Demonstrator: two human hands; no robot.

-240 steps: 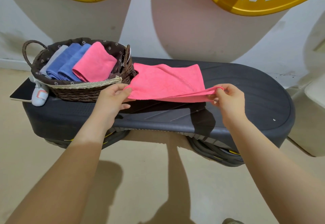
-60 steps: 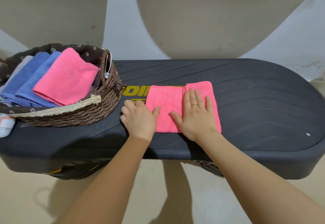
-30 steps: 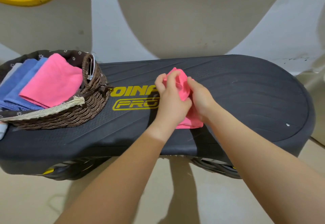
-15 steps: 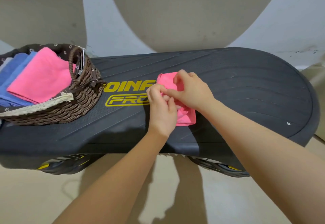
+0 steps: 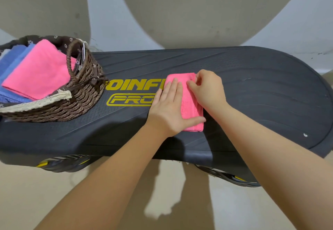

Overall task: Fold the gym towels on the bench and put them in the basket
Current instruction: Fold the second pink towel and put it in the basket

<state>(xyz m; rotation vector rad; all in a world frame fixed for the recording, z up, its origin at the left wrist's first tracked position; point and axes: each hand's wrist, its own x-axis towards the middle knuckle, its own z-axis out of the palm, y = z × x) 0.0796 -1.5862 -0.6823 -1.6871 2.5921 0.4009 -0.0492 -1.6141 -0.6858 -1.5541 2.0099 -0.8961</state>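
Note:
A small pink towel (image 5: 189, 103), folded into a narrow rectangle, lies on the middle of the dark bench (image 5: 261, 92). My left hand (image 5: 167, 109) lies flat on its left half with straight fingers, thumb across the near end. My right hand (image 5: 207, 89) rests on the towel's right edge with bent fingers touching its far corner. The wicker basket (image 5: 81, 96) stands at the bench's left end and holds a folded pink towel (image 5: 39, 69) on top of folded blue towels (image 5: 12, 63).
Yellow lettering (image 5: 133, 92) is printed on the bench between the basket and the towel. The right half of the bench is bare. A grey-and-white wall (image 5: 180, 13) rises right behind the bench. Beige floor (image 5: 180, 202) lies in front.
The towel has been folded from a wide strip down to a narrow rectangle. In the last half second both hands went from pinching its folds to lying on it, the left one flat.

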